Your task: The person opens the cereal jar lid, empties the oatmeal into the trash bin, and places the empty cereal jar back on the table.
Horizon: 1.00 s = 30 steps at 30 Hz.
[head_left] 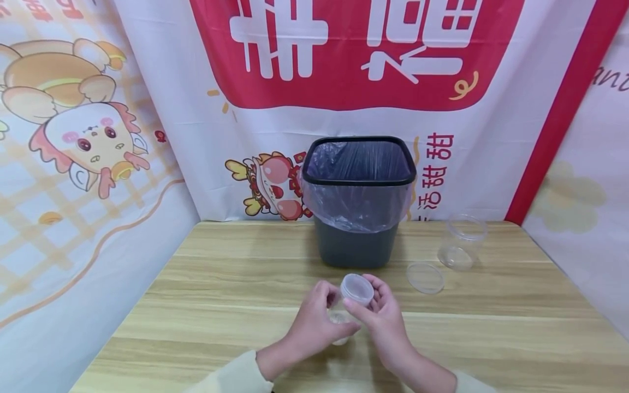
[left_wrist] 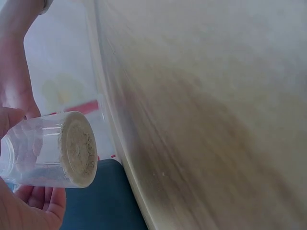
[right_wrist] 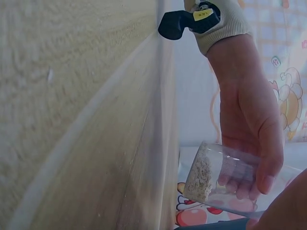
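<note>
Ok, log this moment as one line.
left hand: grips clear jar, pale material at base | right hand: holds its top | jar: above table | lined bin: beyond hands

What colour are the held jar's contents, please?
The contents are pale beige, showing best in the left wrist view.

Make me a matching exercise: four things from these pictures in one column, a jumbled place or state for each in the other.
Column one
1. Held jar
2. Bin
3. Clear disc
4. Standing jar

Column two
A. Lies flat on the table
B. Farthest right of the four in the head view
C. Dark, lined with a translucent bag
D. Pale crumbs at its base

Pairs: 1-D, 2-C, 3-A, 4-B
</note>
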Each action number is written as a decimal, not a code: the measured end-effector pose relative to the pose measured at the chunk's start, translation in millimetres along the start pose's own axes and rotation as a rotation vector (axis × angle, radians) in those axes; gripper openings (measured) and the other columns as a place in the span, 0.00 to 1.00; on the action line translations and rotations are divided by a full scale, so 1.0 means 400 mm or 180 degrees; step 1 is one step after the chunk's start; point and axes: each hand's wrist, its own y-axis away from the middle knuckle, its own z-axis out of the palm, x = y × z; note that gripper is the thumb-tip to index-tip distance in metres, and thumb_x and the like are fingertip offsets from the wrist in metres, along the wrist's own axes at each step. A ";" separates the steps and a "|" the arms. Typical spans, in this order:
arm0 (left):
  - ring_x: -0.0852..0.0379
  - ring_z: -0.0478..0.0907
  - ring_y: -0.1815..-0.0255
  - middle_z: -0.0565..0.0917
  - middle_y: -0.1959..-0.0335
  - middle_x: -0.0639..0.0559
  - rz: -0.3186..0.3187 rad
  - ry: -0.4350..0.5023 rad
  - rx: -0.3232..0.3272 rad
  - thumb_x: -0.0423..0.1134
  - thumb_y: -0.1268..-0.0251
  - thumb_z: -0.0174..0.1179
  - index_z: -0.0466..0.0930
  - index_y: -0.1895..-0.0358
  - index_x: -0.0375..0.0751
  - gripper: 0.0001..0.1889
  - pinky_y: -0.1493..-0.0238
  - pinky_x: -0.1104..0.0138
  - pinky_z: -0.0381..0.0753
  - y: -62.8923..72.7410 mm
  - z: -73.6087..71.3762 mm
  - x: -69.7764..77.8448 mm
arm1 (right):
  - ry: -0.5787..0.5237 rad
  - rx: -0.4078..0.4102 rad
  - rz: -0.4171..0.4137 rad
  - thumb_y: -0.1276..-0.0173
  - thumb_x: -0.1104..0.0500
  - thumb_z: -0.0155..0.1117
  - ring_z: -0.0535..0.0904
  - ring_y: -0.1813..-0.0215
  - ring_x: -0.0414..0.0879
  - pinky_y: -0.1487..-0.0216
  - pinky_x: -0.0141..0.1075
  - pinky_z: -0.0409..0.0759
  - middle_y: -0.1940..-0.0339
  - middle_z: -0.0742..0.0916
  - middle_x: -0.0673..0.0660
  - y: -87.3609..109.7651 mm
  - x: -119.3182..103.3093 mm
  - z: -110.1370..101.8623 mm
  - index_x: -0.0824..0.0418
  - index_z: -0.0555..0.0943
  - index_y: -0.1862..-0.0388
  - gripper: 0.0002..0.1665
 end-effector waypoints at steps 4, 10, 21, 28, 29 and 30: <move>0.58 0.66 0.66 0.68 0.68 0.56 0.0041 -0.0063 0.0010 0.47 0.61 0.78 0.69 0.60 0.47 0.28 0.67 0.70 0.70 0.002 0.003 -0.001 | 0.0038 0.0034 -0.0015 0.43 0.72 0.68 0.76 0.43 0.46 0.44 0.32 0.75 0.44 0.77 0.64 -0.001 0.005 0.000 0.71 0.63 0.38 0.36; 0.57 0.68 0.66 0.70 0.67 0.54 0.0008 -0.0027 -0.0061 0.48 0.60 0.78 0.71 0.61 0.44 0.27 0.67 0.70 0.71 0.001 -0.004 0.001 | 0.0149 -0.0019 0.0026 0.42 0.71 0.69 0.77 0.44 0.46 0.44 0.32 0.75 0.43 0.77 0.65 -0.007 0.002 -0.004 0.71 0.64 0.38 0.35; 0.56 0.77 0.57 0.79 0.60 0.52 -0.0093 0.0620 -0.0476 0.44 0.55 0.76 0.78 0.53 0.42 0.24 0.52 0.65 0.78 -0.011 -0.048 -0.003 | 0.0333 -0.0796 -0.0050 0.39 0.72 0.65 0.79 0.45 0.46 0.43 0.34 0.76 0.43 0.80 0.68 -0.041 -0.034 -0.051 0.75 0.68 0.36 0.32; 0.57 0.77 0.57 0.81 0.59 0.49 0.0045 0.0759 -0.0707 0.38 0.53 0.73 0.81 0.50 0.39 0.24 0.51 0.65 0.79 -0.015 -0.057 -0.012 | 0.0261 -0.1793 -0.0178 0.31 0.69 0.58 0.76 0.40 0.46 0.40 0.37 0.74 0.39 0.78 0.65 -0.071 -0.024 -0.099 0.78 0.58 0.30 0.34; 0.57 0.77 0.57 0.81 0.59 0.49 0.0059 0.0761 -0.0734 0.38 0.53 0.73 0.80 0.49 0.39 0.24 0.51 0.65 0.79 -0.015 -0.058 -0.013 | 0.0240 -0.1860 -0.0178 0.30 0.69 0.57 0.75 0.39 0.46 0.39 0.37 0.73 0.38 0.77 0.64 -0.071 -0.023 -0.102 0.78 0.57 0.30 0.35; 0.58 0.77 0.57 0.81 0.59 0.49 0.0067 0.0756 -0.0753 0.37 0.53 0.73 0.80 0.49 0.39 0.24 0.51 0.65 0.79 -0.015 -0.058 -0.013 | 0.0222 -0.1900 -0.0168 0.30 0.69 0.57 0.75 0.38 0.45 0.39 0.37 0.73 0.37 0.77 0.63 -0.071 -0.023 -0.104 0.78 0.55 0.29 0.35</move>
